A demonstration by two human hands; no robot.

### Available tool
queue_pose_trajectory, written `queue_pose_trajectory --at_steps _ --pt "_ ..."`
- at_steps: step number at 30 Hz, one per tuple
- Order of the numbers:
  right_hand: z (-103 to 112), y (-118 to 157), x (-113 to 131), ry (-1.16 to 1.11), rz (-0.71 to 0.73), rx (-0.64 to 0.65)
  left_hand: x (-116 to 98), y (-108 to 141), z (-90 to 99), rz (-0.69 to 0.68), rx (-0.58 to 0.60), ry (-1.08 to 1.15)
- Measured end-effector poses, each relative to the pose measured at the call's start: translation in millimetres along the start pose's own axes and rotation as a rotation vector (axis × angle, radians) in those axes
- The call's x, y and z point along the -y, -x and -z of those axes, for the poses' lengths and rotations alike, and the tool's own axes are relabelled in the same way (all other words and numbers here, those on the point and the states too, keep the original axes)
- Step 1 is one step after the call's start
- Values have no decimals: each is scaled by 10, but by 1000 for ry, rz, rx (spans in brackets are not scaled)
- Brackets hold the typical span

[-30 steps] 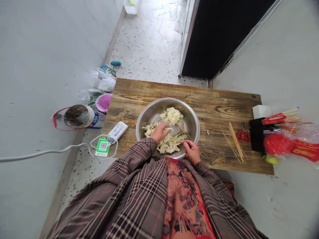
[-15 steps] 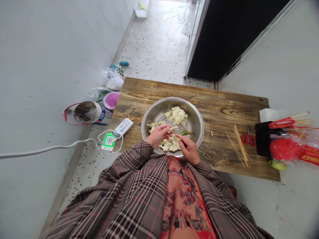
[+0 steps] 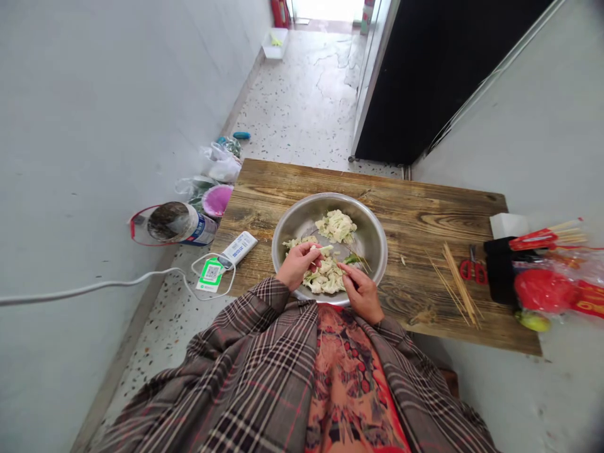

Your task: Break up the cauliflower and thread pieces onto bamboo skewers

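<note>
A wide metal basin holds cauliflower pieces in several heaps, among them a pale heap at its far side. Over the near left part of the basin, my left hand is closed on a small cauliflower floret between thumb and fingers. My right hand is at the near right rim, its thumb and forefinger pinched on what looks like a thin bamboo skewer, mostly hidden. Beneath both hands lies more cauliflower. A green bit and thin sticks rest beside it.
Loose bamboo skewers and red-handled scissors lie on the wooden table. At its right end are a black holder and packaged sticks. A white device with a cable sits left; a bucket stands beyond.
The whole view has tilted up slightly, so the table appears lower. My hands have drawn a little apart, with the floret still in my left fingers.
</note>
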State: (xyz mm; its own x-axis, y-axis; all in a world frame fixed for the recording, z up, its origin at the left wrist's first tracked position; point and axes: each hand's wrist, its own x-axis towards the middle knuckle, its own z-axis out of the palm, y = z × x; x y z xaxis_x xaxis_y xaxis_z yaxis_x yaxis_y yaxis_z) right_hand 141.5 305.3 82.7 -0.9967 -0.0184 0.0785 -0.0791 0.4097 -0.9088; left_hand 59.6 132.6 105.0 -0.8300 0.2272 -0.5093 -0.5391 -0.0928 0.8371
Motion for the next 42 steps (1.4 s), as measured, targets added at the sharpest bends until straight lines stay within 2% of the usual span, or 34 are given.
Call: queue_pose_trajectory --at_steps 7,24,35,42 --pt "-19 -37 139 11 59 34 -7 76 -55 -79 -10 -74" --pt "-81 -33 159 2 7 89 53 147 -78 -182 -54 -201" --pt "-68 -23 159 2 29 142 98 141 -77 -196 -96 -168" --pt "-53 -26 138 -7 25 143 116 117 -77 -244 -98 -284"
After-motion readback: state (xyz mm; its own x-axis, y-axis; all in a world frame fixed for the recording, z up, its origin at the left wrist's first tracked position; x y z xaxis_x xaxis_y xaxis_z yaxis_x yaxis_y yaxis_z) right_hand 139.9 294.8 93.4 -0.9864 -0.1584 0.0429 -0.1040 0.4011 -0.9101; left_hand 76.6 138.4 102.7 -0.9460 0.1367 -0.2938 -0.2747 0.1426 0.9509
